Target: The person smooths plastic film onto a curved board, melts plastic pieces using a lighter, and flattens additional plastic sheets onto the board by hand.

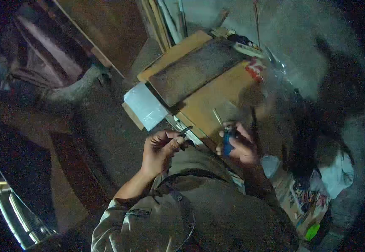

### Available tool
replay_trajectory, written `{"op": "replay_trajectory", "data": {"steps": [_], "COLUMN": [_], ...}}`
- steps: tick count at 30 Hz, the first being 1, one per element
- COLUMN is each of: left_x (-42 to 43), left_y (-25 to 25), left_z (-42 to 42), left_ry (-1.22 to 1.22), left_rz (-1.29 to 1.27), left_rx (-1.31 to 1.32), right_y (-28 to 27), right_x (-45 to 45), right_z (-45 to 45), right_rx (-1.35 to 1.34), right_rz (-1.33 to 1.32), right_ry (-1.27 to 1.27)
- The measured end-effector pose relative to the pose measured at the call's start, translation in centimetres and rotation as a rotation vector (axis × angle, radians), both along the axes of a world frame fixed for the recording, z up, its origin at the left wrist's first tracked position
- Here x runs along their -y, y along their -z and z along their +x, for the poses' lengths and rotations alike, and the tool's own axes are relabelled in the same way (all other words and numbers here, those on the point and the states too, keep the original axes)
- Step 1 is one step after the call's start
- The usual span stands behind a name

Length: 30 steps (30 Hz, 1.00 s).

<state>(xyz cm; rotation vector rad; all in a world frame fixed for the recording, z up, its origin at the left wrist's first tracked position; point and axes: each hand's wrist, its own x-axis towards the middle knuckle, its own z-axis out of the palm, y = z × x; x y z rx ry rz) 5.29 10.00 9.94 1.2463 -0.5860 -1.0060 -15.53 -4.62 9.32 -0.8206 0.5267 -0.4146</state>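
Observation:
Low in front of my body, my left hand [162,149] pinches a short dark strip [186,130] between thumb and fingers. Its exact kind is too dim to make out. To the right of it, my right hand [243,145] is wrapped round a blue-handled tool [227,146]. A thin pale rod [217,115] points up and away from that hand, in line with the handle; whether it belongs to the tool I cannot tell. The two hands are apart. Beyond them lies a brown board surface [214,94] with a dark flat panel [191,71] on it.
White plastic-wrapped sheets [144,105] lie left of the board. A red and white packet [254,69] sits at its far right. Long poles [161,25] lean at the back. Lower right are a white bag [337,174] and a pile of small items [310,197].

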Motion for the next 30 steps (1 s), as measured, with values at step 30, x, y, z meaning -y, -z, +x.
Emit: {"op": "replay_trajectory", "data": {"steps": [30], "left_x": [-1.0], "left_y": [-0.7], "left_z": [0.4], "left_ry": [-0.177], "left_rz": [-0.019], "left_rx": [-0.011], "right_y": [1.4], "right_x": [0.3], "right_z": [10.0], "right_rx": [0.066], "right_rz": [-0.324], "right_ry": [-0.099]}}
